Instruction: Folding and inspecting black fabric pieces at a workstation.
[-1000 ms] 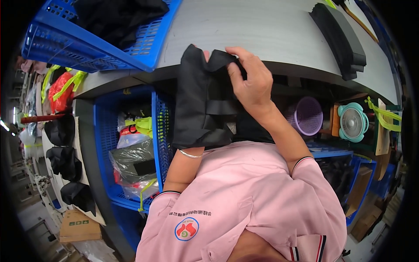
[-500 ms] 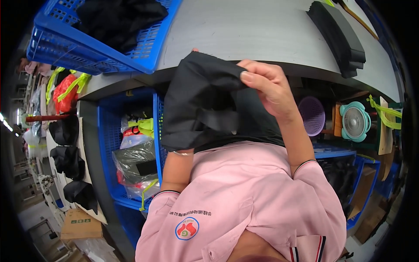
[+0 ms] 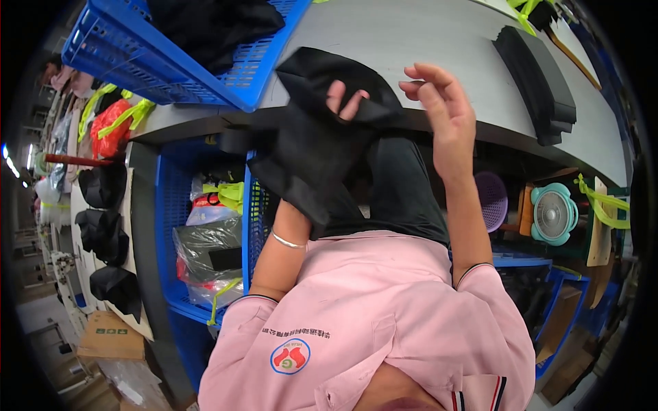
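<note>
A piece of black fabric (image 3: 315, 147) hangs loosely over my left hand (image 3: 347, 101) and wrist, above the front edge of the grey table. Two fingertips of that hand show against the cloth, folded over it; the rest of the hand is hidden underneath. To the right, my right hand (image 3: 445, 103) is raised over the table edge, apart from the fabric. Its fingers are loosely bent and spread, with nothing seen in them. Nearest to the fabric on the left stands a blue plastic basket (image 3: 157, 72) holding more black fabric (image 3: 216, 27).
A stack of black pieces (image 3: 538, 85) lies on the grey table (image 3: 384, 34) at right. Below the table are a blue crate (image 3: 164, 240) with bagged goods, a purple basket (image 3: 490, 198) and a teal fan (image 3: 555, 214). Black cloth shapes (image 3: 103, 236) lie on a board at left.
My right hand has let go of the black fabric and moved slightly right and up. The fabric has shifted on my left hand, whose fingertips now show. The view has turned slightly.
</note>
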A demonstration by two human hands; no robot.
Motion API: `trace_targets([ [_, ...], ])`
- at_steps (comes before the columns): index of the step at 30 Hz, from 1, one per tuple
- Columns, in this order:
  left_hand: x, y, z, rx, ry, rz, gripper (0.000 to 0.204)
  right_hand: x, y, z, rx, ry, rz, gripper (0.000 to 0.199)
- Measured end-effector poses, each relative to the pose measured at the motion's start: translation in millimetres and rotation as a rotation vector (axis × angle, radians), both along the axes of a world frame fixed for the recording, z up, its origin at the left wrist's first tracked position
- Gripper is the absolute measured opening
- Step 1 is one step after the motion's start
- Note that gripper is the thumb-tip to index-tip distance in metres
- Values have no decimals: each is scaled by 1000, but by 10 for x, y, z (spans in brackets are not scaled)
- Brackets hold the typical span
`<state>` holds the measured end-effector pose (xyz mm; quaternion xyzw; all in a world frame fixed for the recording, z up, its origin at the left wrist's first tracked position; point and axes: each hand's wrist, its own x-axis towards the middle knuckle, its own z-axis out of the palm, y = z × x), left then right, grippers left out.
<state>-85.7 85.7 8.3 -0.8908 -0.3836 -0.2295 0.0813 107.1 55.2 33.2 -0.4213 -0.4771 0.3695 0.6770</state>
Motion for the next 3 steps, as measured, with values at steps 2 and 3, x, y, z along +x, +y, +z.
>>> trace_targets([
  [2, -152, 249, -274, 31, 110, 52, 79, -79, -20, -10, 130, -420, -155, 42],
  [3, -148, 248, -268, 33, 108, 56, 79, -118, -18, 11, 212, -616, -220, 45],
])
